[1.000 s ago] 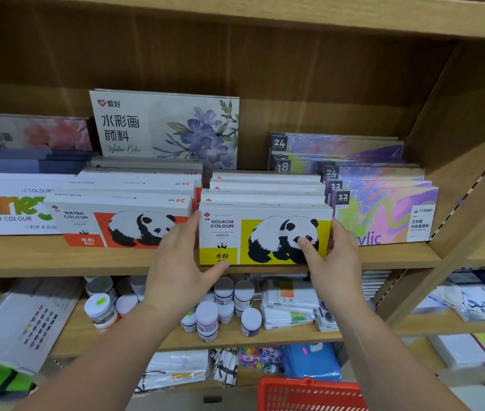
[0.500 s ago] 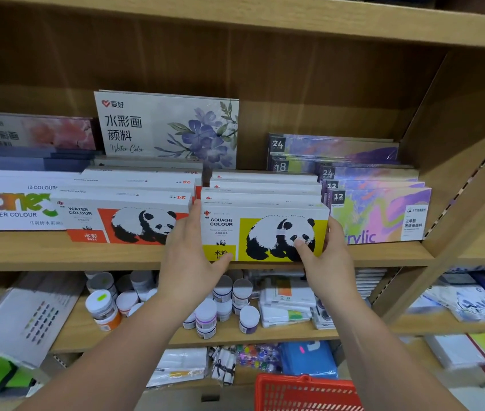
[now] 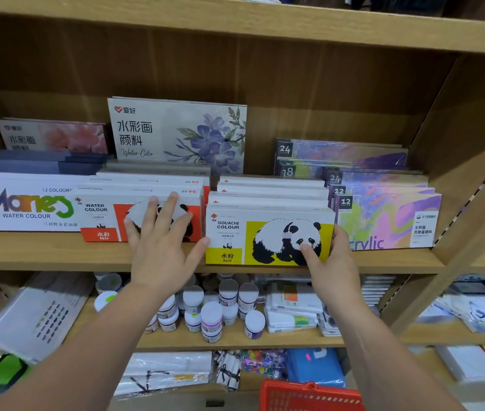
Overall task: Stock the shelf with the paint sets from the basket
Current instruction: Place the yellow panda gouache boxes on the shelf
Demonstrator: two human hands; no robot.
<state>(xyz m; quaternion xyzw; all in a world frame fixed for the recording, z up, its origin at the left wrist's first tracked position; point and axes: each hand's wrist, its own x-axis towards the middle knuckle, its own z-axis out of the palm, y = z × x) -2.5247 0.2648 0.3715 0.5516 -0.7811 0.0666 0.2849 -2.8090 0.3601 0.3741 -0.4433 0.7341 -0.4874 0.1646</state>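
Wooden shelving (image 3: 176,256) fills the head view, middle board packed with paint sets in rows. Left hand (image 3: 161,247) laid flat on the orange water colour box (image 3: 101,221), fingers (image 3: 168,207) spread and pressing its face, not gripping — thumb reaching across to the left edge of the yellow gouache box (image 3: 268,241). Right hand (image 3: 333,262) clamped on that gouache box's lower right corner, thumb on the panda print, remaining fingers behind the box's right edge. Gouache box upright at the shelf's front edge, heading a row of like boxes, just beside the acrylic sets (image 3: 383,221). Judged as squaring up rows, so stocking seems well advanced. Red basket (image 3: 309,396) only partly visible at the bottom — contents hidden, cannot tell what remains.
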